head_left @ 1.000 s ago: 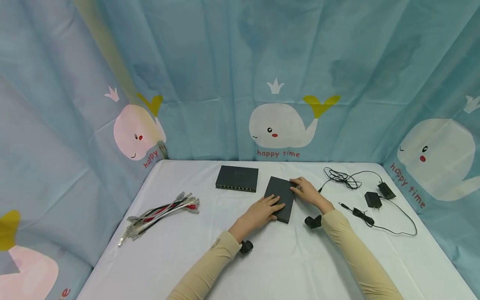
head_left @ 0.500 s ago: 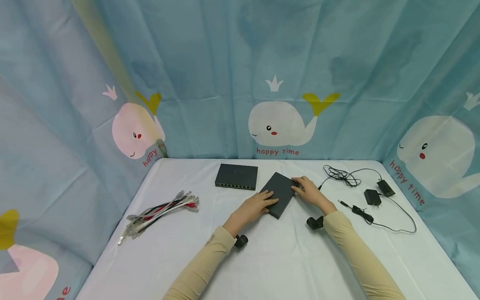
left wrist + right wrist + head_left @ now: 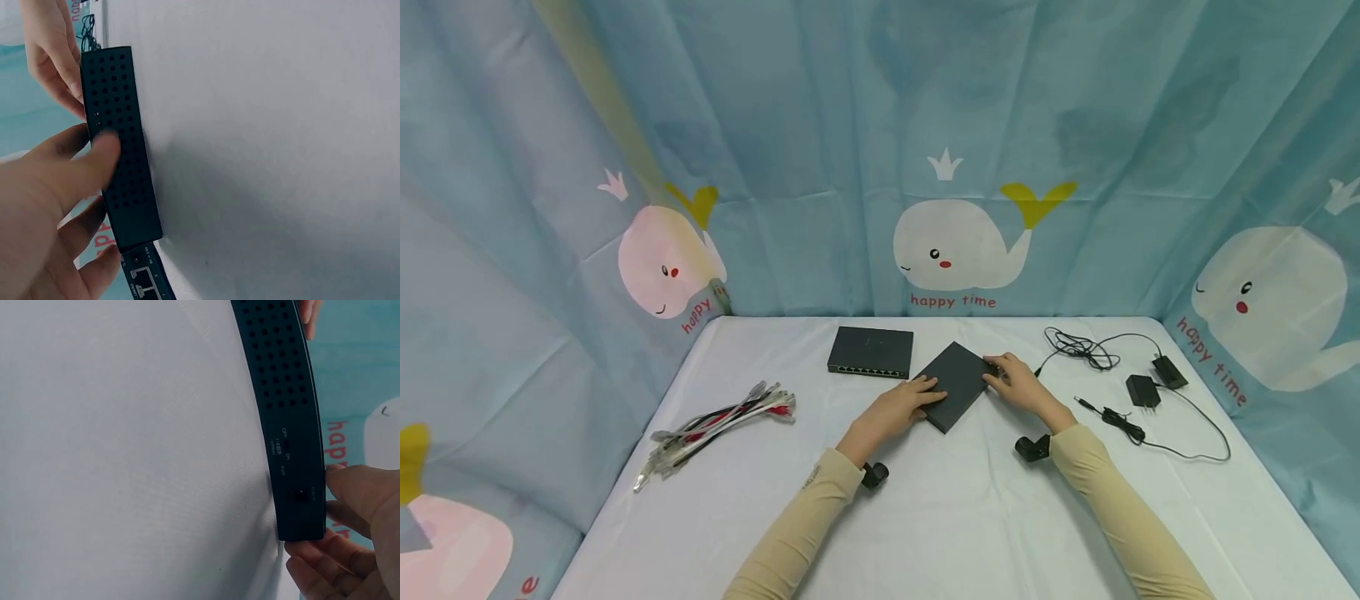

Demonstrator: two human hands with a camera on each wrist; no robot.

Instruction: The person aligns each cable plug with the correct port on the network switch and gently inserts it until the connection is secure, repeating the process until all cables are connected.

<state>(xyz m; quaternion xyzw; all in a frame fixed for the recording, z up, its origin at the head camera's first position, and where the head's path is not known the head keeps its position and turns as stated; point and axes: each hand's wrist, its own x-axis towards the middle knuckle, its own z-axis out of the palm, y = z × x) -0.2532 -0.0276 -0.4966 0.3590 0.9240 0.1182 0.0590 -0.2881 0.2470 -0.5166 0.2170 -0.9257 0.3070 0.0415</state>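
A flat black network switch lies turned at an angle on the white table. My left hand holds its left end, fingers over the top and thumb against the perforated side. At the other end my right hand grips the corner, its thumb at the top edge and its fingers curled by the end face. Printed ON/OFF marks and a small socket show on that side. A second black switch with a row of ports stands behind and to the left.
A bundle of white, black and red network cables lies at the left. On the right are two black power adapters, one with prongs and one box-shaped, with coiled cords. A whale-printed curtain surrounds the table.
The held switch has turned clockwise as seen from above, its near end swinging left. My left hand has moved left with it; my right hand has stayed at its corner.
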